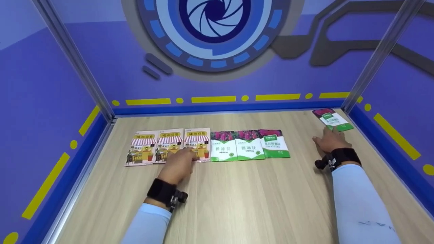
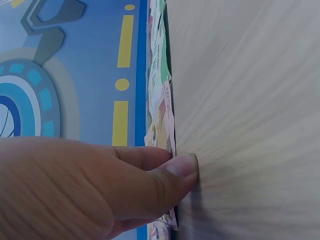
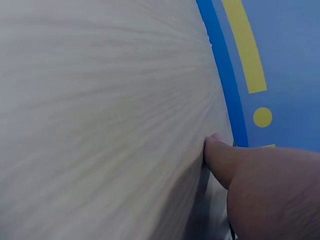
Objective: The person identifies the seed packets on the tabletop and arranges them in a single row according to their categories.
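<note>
Three pink packets with striped awnings lie side by side: a left one [image 1: 140,149], a middle one [image 1: 168,139] and a right one [image 1: 197,137]. My left hand [image 1: 178,164] rests over the lower edges of the middle and right ones, its thumb on the table in the left wrist view. Two white-and-green flower seed packets [image 1: 223,147] [image 1: 250,145] and a purple-topped one [image 1: 275,145] continue the row. At the back right, the fingertips of my right hand [image 1: 332,140] touch the lower edge of another purple-topped seed packet [image 1: 334,119]; its fingertips are hidden in the right wrist view.
The wooden table [image 1: 237,203] is bounded by a purple back wall [image 1: 101,78] and side walls, with metal posts [image 1: 373,54] at the corners. The right packet lies close to the back right corner. Both wrists wear black straps with small cameras.
</note>
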### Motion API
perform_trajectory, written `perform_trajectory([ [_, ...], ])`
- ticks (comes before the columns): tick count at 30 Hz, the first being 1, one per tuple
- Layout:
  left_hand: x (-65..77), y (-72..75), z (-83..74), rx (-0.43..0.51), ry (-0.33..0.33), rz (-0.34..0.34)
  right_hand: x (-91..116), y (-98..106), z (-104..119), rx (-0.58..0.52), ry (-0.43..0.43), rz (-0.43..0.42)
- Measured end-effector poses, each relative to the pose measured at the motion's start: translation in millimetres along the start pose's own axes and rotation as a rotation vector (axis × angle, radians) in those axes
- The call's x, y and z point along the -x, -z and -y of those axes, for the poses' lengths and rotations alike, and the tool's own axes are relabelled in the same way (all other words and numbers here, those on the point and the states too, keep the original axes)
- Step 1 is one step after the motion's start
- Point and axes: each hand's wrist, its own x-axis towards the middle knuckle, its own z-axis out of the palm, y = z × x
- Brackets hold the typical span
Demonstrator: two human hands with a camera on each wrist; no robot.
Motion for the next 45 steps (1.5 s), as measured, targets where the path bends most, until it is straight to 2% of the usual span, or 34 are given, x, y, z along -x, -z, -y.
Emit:
perform_trajectory([
  [2, -0.2, -1.4, -0.8, 0.006, -0.006, -0.004, 1.2, 0.0, -2.7, 0.004, -0.002, 0.019],
  [7, -0.1, -3.7, -1.2, 0.015, -0.022, -0.022, 6.6, 1.4, -2.6, 0.024, -0.032, 0.003],
  [13, 2.0, -0.3, -1.5, 0.011, -0.031, -0.034, 11.9, 3.6, 11.3, 0.041, -0.153, -0.055],
  [16, 2.8, 1.1, -1.4, 0.009, -0.039, -0.042, 15.3, 2.3, 19.5, 0.037, -0.181, -0.098],
  [24, 2.9, 0.7, -2.5, 0.016, -0.029, -0.042, 23.9, -6.3, 29.5, -0.031, -0.067, -0.241],
  [28, 2.7, 0.3, -2.3, 0.024, -0.021, -0.045, 26.3, -9.3, 34.9, -0.042, -0.049, -0.225],
  [36, 1.2, -1.6, -1.2, 0.025, -0.012, -0.041, 30.6, -16.7, 56.5, -0.072, -0.076, -0.159],
  [41, 0.4, -1.8, -1.3, 0.013, -0.015, -0.031, 33.6, -21.8, 66.3, -0.075, -0.009, -0.183],
  [45, 0.5, -0.6, -1.8, 0.012, -0.031, -0.038, 35.3, -25.0, 71.3, -0.085, 0.008, -0.158],
])
